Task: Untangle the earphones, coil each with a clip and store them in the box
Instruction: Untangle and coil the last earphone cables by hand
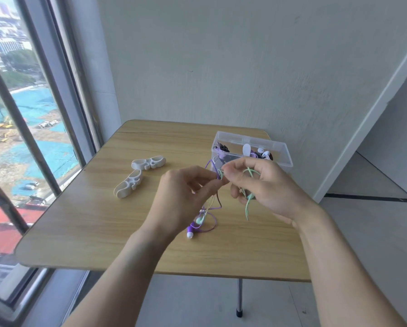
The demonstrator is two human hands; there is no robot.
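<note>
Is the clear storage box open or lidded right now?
Open. The clear box shows no lid on top, and earphones already lie inside it.

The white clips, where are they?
In the head view, the two white clips lie on the wooden table, on the left near the window, left of the left hand and apart from the clear box.

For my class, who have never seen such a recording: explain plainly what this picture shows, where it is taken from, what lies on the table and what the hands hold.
There is no machine here. A camera worn on a person's head looks down at their own hands. The left hand and right hand pinch tangled purple and green earphone cords above a wooden table. Cord ends and earbuds hang down to the tabletop. Two white cable clips lie to the left. Behind the hands stands a clear plastic box already holding other earphones.
</note>
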